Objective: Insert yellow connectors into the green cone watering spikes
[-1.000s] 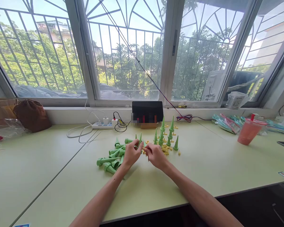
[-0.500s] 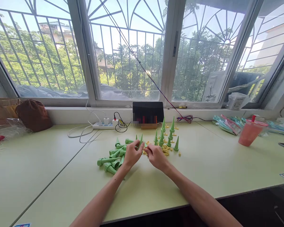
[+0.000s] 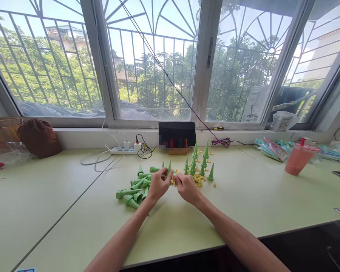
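Observation:
My left hand (image 3: 158, 186) is closed around a green plastic watering spike (image 3: 169, 165), its tip pointing up. Close beside it, my right hand (image 3: 187, 186) pinches at the spike's side; whatever lies between its fingertips is too small and hidden to make out. Left of my hands, loose green spikes (image 3: 136, 183) lie in a pile. Small yellow valve pieces (image 3: 198, 180) are heaped behind and right of my right hand. Beyond them, several green spikes (image 3: 205, 155) stand upright, some stacked, with yellow pieces sticking out of their sides.
A black tablet (image 3: 177, 133) leans at the windowsill behind the spikes. A power strip (image 3: 121, 150) with cables lies back left, near a brown pouch (image 3: 39, 138). On the right stand a pink cup (image 3: 301, 159) and bagged items (image 3: 272, 148) on the table (image 3: 257, 196).
My right hand's fingers have shifted slightly, with the thumb now raised against the spike's side. My left hand stays in place with the spike.

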The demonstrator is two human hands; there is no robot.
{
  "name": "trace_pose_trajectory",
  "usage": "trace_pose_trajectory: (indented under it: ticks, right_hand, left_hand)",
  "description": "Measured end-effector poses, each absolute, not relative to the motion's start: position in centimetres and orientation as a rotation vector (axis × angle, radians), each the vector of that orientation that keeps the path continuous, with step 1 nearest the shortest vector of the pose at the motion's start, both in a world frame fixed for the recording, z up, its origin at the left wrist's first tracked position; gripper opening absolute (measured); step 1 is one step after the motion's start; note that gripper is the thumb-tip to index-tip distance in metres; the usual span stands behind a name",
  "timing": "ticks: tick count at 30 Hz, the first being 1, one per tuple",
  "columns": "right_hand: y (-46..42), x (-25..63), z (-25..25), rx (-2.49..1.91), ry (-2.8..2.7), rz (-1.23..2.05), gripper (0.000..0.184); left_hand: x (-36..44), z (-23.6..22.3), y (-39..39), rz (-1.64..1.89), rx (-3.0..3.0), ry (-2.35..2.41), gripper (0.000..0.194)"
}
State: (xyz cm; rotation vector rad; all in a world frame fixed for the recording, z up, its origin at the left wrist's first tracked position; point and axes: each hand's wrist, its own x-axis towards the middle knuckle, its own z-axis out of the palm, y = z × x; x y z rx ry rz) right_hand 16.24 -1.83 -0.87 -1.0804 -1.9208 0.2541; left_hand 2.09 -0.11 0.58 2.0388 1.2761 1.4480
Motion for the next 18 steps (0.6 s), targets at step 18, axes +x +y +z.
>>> trace_pose_trajectory:
  ticks: [18]
  right_hand:
    - [-2.04,15.92,-0.75,-1.053,-1.868,0.251,0.03]
  left_hand:
    - [1.96,0.11,0.56,1.501,2.072,1.358,0.036]
